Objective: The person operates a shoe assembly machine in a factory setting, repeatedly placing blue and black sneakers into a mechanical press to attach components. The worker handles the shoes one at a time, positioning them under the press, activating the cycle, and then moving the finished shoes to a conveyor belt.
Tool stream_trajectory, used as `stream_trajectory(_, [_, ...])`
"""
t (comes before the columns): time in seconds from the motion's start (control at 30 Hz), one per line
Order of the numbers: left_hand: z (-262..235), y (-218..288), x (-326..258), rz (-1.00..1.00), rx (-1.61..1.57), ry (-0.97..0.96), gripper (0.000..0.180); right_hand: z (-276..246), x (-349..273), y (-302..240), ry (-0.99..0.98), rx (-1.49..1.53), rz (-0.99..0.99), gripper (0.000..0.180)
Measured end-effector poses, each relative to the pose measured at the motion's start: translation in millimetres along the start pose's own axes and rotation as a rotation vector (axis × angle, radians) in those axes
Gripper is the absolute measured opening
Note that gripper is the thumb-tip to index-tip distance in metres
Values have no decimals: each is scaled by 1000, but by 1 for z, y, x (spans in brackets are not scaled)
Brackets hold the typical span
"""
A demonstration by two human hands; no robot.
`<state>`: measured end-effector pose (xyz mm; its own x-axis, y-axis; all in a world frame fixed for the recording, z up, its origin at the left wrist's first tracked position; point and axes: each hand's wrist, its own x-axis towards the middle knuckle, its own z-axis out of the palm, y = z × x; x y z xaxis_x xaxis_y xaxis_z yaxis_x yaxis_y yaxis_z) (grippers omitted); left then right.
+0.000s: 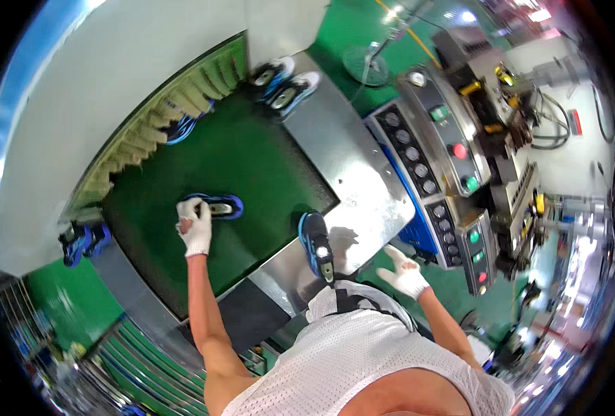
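My left hand [195, 227], in a white knit glove, reaches out over the green conveyor belt. Its fingers are curled onto the left end of a blue-and-black shoe [225, 206], which lies on the belt with its opening up. My right hand [406, 274], gloved too, is held off to the right beside the metal ledge, fingers apart and holding nothing. Between the two hands, a black shoe with a blue sole [314, 239] rests at the belt's near corner, partly on the steel ledge, close to my body.
A curtain of yellowish strips [161, 111] hangs at the machine opening, with another shoe [180, 129] under it. A pair of shoes [283, 87] stands on the far ledge; blue-purple shoes [84, 241] sit at the left. Control panels [453, 145] flank the right side.
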<state>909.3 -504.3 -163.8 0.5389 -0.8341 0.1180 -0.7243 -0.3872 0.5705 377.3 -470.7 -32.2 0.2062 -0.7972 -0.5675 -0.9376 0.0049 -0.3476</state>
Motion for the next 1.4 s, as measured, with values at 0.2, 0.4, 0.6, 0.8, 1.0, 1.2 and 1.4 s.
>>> stream_trajectory(0.2, [4, 261, -73, 534, -338, -328, 16, -20, 36, -71, 227, 269, -381, 79])
stream_trajectory(0.4, [24, 464, -151, 1137, -513, -597, 18, -60, 4, 19, 855, 550, -261, 52])
stream_trajectory(0.6, [29, 636, -247, 1483, -764, -802, 59, -113, -152, 132, 809, 1596, 37, 45])
stream_trajectory(0.8, [118, 747, -327, 1062, -813, -1081, 57, -91, -234, 226, 1124, 2213, -25, 37])
stream_trajectory(1.0, [281, 871, -384, 1020, -569, -1013, 70, -74, -268, 298, 1421, 2210, -64, 39])
stream_trajectory(1.2, [398, 960, -429, 835, -254, -913, 72, -47, -294, 325, 1583, 2036, 446, 23])
stream_trajectory(1.4, [488, 974, -411, 810, -170, -811, 62, -51, -295, 328, 1543, 2045, 553, 57])
